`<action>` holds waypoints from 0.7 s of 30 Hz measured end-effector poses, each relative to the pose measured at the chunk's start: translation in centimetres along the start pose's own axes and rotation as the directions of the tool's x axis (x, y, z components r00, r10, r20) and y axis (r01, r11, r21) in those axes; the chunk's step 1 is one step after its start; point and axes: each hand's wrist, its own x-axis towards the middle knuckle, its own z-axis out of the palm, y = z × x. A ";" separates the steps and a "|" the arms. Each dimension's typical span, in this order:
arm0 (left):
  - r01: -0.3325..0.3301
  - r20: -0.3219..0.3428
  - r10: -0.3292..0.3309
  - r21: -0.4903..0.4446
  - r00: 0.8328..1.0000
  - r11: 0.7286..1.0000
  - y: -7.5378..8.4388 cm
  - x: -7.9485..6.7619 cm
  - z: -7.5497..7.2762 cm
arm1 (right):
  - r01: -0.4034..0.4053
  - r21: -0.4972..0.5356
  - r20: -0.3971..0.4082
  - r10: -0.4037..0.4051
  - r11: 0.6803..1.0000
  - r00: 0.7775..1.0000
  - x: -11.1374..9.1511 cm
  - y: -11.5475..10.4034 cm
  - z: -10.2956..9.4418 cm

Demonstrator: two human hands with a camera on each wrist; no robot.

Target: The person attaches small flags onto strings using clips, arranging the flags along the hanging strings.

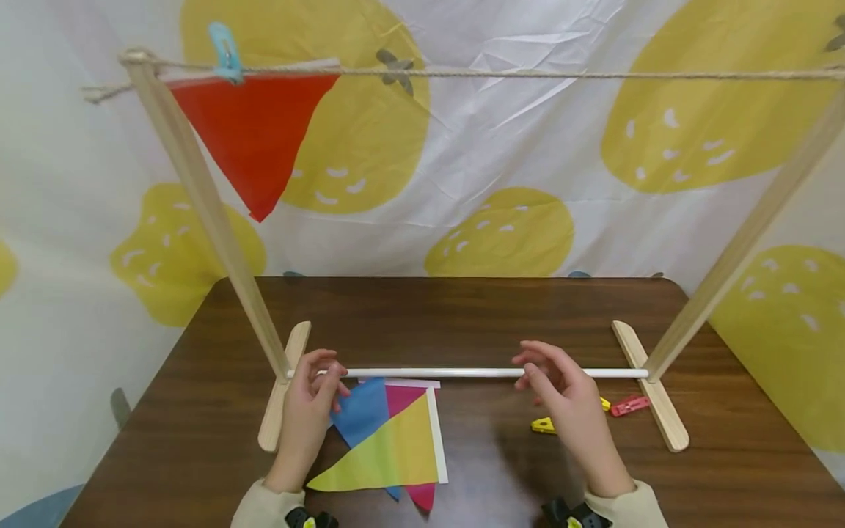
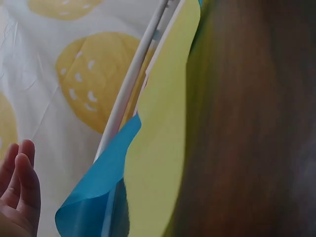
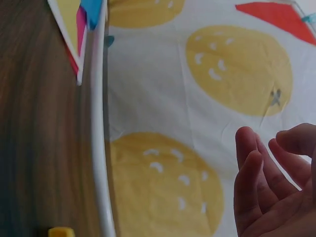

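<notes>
Sleeves [image 1: 627, 506] show nearest you, well to your side of the white bar [image 1: 429, 373]. Your left hand [image 1: 306, 418] hovers by the white bar's left end, fingers loosely bent; whether its thumb touches them, you cannot tell. Your right hand [image 1: 574, 418] hovers right of the bar's middle, fingers loosely bent, thumb apart from them. On your side of the bar, left of its middle, the yellow pennant [image 1: 403, 444] lies over a blue pennant [image 1: 363, 414] and a pink pennant [image 1: 403, 398], near your left hand. Toward the bar's right end, also on your side, a yellow clip [image 1: 543, 425] shows partly past your right hand, and a red clip [image 1: 629, 405] lies just beside the right foot [image 1: 660, 418]. At the bar's ends you see a left post [image 1: 211, 213] and a right post [image 1: 739, 242]. High above the bar runs a rope [image 1: 528, 74]; over its left end a light blue clip [image 1: 227, 55] holds a red pennant [image 1: 254, 139]. Beyond the bar hangs a fruit-patterned cloth [image 1: 370, 242].
</notes>
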 end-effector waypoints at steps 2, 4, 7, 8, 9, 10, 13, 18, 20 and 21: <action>0.002 0.010 -0.002 -0.021 1.000 1.000 -0.2 0.0 0.0 | -0.022 0.022 -0.019 0.022 1.000 1.000 0.0 0.6 -0.1; 0.006 0.016 -0.005 -0.051 1.000 0.999 -0.6 0.1 0.0 | -0.047 0.040 -0.042 0.049 0.998 0.998 0.0 1.3 -0.3; 0.022 0.021 -0.019 -0.113 1.000 0.993 -1.7 0.1 0.0 | -0.088 0.061 -0.070 0.092 0.994 0.993 -0.1 3.0 -0.6; 0.031 0.024 -0.028 -0.127 0.999 0.991 -2.2 0.2 0.0 | -0.104 0.066 -0.077 0.109 0.992 0.991 -0.1 3.7 -0.7; 0.036 0.035 -0.031 -0.135 0.999 0.990 -2.7 0.1 0.1 | -0.117 0.071 -0.080 0.123 0.991 0.989 -0.1 4.3 -0.8; 0.047 0.042 -0.042 -0.139 0.998 0.989 -3.1 0.1 0.2 | -0.130 0.078 -0.082 0.137 0.988 0.987 -0.2 4.9 -0.9; 0.067 0.067 -0.060 -0.104 0.996 0.992 -4.1 0.0 0.5 | -0.170 0.112 -0.085 0.180 0.979 0.980 -0.3 6.4 -1.2; 0.102 0.067 -0.098 -0.060 0.993 0.993 -4.4 -0.2 0.6 | -0.244 0.145 -0.088 0.259 0.959 0.962 -0.3 7.6 -1.6; 0.118 0.074 -0.114 -0.047 0.991 0.992 -4.3 -0.3 0.6 | -0.266 0.148 -0.084 0.280 0.952 0.956 -0.3 7.9 -1.8; 0.129 0.081 -0.125 -0.038 0.989 0.991 -4.1 -0.4 0.5 | -0.279 0.159 -0.082 0.294 0.947 0.952 -0.4 8.0 -1.9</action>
